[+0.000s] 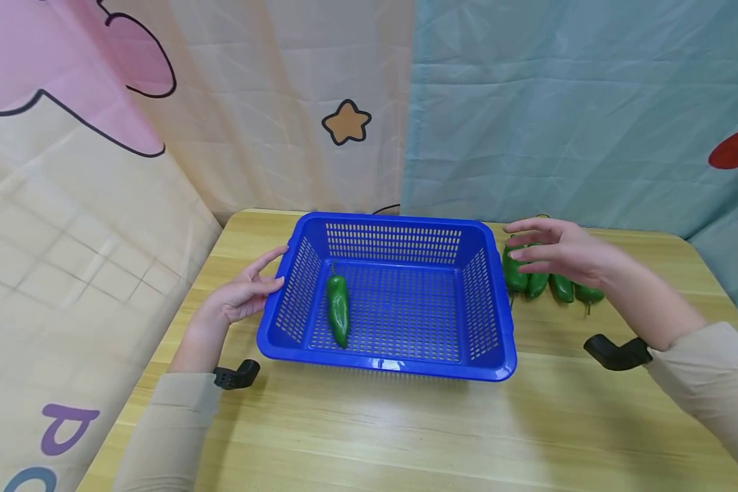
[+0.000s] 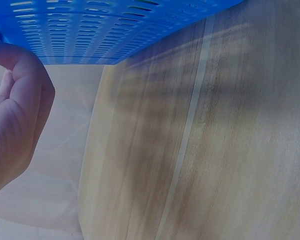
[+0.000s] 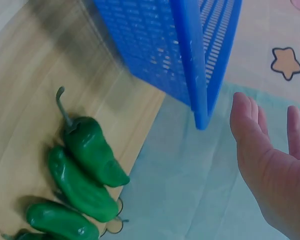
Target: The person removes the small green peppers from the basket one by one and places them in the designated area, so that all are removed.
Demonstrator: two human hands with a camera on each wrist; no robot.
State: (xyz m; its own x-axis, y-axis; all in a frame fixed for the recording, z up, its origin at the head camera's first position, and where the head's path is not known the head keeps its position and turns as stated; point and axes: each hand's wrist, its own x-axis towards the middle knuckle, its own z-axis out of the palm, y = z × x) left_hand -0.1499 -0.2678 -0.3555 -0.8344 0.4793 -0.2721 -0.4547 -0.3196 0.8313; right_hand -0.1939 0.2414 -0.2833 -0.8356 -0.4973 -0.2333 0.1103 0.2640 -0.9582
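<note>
A blue plastic basket (image 1: 387, 365) with slotted walls is in the middle of the head view. One long green pepper (image 1: 338, 311) lies inside it, near the left wall. My left hand (image 1: 240, 294) holds the basket's left rim, its thumb and a finger at the edge; in the left wrist view part of this hand (image 2: 20, 110) meets the rim. Apart from the right rim, my right hand (image 1: 556, 253) hovers with loosely spread fingers and holds nothing. Beneath and beside it several green peppers (image 3: 92, 150) lie in a row on the table.
The wooden table (image 1: 357, 437) runs to a cloth backdrop (image 1: 504, 123) behind and on the sides. A black wrist mount (image 1: 618, 352) juts from the right forearm, another mount (image 1: 238, 374) from the left.
</note>
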